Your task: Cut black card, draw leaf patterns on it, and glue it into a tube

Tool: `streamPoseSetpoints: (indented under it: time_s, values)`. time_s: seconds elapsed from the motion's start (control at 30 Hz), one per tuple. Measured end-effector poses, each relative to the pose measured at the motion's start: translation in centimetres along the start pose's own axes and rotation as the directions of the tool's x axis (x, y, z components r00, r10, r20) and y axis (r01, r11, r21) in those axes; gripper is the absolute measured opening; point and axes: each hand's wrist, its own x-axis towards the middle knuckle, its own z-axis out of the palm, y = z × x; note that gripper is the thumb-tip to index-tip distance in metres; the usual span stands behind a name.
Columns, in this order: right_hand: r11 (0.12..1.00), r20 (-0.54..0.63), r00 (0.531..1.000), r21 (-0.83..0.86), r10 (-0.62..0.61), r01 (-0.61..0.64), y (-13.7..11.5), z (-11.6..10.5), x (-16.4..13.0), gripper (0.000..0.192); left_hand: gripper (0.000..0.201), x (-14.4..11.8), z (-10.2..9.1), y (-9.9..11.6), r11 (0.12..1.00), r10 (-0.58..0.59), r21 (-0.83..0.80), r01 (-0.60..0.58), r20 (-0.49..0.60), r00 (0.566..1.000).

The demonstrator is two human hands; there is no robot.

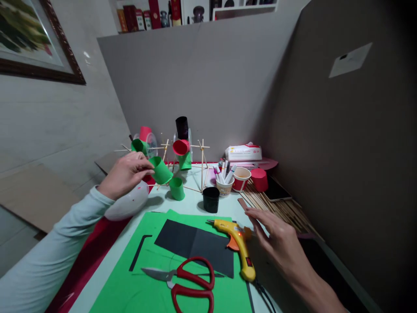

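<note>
Green paper cup [160, 170], tilted on a thin wooden stick frame [202, 165], is pinched by the fingers of the left hand [125, 174] above the tabletop [192, 202]. The right hand [276, 241] hovers open and empty, fingers spread, just beside the yellow glue gun [239, 245], which lies by black paper [195, 245] on a green sheet [143, 282], red-handled scissors [189, 280] in front.

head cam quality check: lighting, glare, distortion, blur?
Head view: dim, warm-to-neutral light, dark vignette at the right edge and corner; wide-angle bend in the grey partition and picture frame; small glare spot on the left wall; glue gun shows a lit orange indicator; left hand and right hand are reasonably sharp, soft shadows under the cups; shelf items at top are too small to read.
</note>
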Motion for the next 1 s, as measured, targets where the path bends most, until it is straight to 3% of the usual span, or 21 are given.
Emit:
streamPoseSetpoints:
  time_s: [0.13,0.33,0.47,0.73,1.0]
  values:
    - [0.999,0.019,0.999,-0.027,-0.045,0.045,0.3,0.2,-0.1,0.024,0.017,-0.6,-0.7,-2.6,0.995,0.003,0.101,-0.016,0.127,0.992]
    - [0.994,-0.003,0.996,-0.059,-0.092,0.091,0.6,0.2,-0.3,0.022,0.021,-1.4,2.5,-3.4,0.977,-0.021,0.209,-0.044,0.299,0.954]
    - [0.992,-0.01,0.994,-0.062,-0.109,0.108,0.6,0.0,-0.2,0.022,0.026,-1.2,3.9,-3.1,0.969,-0.041,0.242,-0.042,0.329,0.943]
    - [0.988,-0.007,0.992,-0.095,-0.123,0.122,0.3,-0.1,0.1,0.024,0.027,-0.3,4.3,-1.7,0.955,-0.096,0.297,-0.013,0.349,0.932]
    - [0.98,0.034,0.987,-0.122,-0.155,0.158,0.1,0.0,0.3,0.027,0.03,-0.3,6.4,-0.9,0.945,-0.171,0.326,0.035,0.399,0.901]
